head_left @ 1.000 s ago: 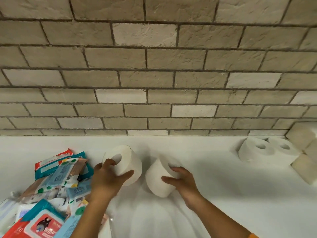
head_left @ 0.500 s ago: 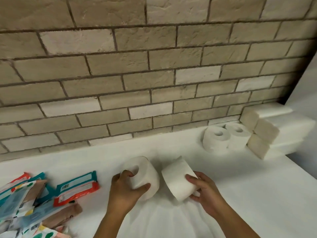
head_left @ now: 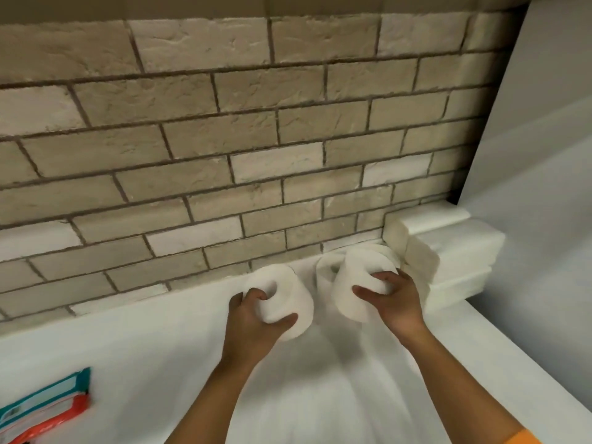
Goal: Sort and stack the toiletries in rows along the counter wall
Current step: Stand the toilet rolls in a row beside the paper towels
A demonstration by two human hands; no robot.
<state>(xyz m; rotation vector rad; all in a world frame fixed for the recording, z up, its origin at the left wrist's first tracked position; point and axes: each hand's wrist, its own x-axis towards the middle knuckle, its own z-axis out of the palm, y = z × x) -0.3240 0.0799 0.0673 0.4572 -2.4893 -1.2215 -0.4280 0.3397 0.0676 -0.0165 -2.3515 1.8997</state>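
My left hand (head_left: 256,318) grips a white toilet roll (head_left: 285,296), fingers hooked into its core, thumb under it. My right hand (head_left: 389,299) grips a second white toilet roll (head_left: 358,283) from its right end. Both rolls are held just above the white counter (head_left: 128,363) near the brick wall (head_left: 224,155). Behind the right roll, other white rolls (head_left: 326,270) stand against the wall, mostly hidden. To their right lies a stack of white tissue packs (head_left: 448,251).
A teal and red wet-wipe pack (head_left: 48,408) lies at the counter's left edge of view. A grey side wall (head_left: 544,155) closes the counter on the right, behind the tissue packs.
Both hands have carried their rolls to the right along the counter, up to the rolls and tissue packs by the wall. The wipe pile has slid out of view at the left.
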